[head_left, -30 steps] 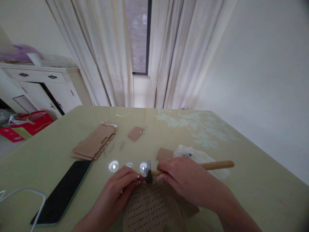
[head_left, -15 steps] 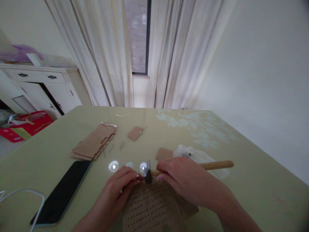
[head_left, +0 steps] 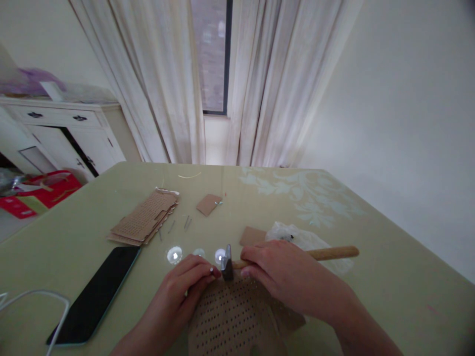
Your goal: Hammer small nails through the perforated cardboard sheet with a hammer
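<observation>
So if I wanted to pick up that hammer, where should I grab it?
Probably the bare wooden end of the hammer handle, coming from the right. It sticks out past the right hand, which grips near the metal head, and the left hand pinches a nail right by that head.

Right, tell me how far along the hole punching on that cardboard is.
Done: the cardboard sheet under the hands already carries many rows of holes, and a stack of perforated pieces lies further back. In hand: the left hand pinches a nail at the sheet's far edge while the right hand grips the hammer close to its head. Left: two plain cardboard pieces show no holes.
</observation>
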Motion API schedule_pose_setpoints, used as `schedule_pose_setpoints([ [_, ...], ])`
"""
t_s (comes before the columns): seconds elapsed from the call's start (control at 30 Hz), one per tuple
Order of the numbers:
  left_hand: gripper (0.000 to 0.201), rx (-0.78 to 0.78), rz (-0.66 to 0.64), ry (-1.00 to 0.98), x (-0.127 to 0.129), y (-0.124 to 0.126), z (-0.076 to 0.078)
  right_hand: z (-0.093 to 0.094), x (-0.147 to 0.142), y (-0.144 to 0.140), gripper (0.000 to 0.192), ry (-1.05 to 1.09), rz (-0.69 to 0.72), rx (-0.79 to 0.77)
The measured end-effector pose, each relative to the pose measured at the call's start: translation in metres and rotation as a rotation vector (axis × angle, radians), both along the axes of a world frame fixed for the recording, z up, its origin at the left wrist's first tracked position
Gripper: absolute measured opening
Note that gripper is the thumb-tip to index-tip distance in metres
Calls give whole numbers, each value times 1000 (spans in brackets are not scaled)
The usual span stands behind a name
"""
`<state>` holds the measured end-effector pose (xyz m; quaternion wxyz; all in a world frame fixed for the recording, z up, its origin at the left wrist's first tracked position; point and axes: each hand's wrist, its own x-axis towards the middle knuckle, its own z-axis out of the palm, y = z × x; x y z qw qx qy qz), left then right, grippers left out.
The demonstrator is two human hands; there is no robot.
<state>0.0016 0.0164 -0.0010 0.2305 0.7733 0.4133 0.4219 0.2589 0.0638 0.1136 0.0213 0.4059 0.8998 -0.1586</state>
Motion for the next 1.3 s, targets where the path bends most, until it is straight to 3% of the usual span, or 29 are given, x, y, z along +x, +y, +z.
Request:
schedule_pose_setpoints([
  [1.1, 22, 46, 19, 1, 2, 0, 2, -1, 0, 0, 17, 10, -5, 13],
  [1.3, 21, 47, 9, 34, 1, 0, 1, 2, -3, 0, 20, -32, -1, 82],
])
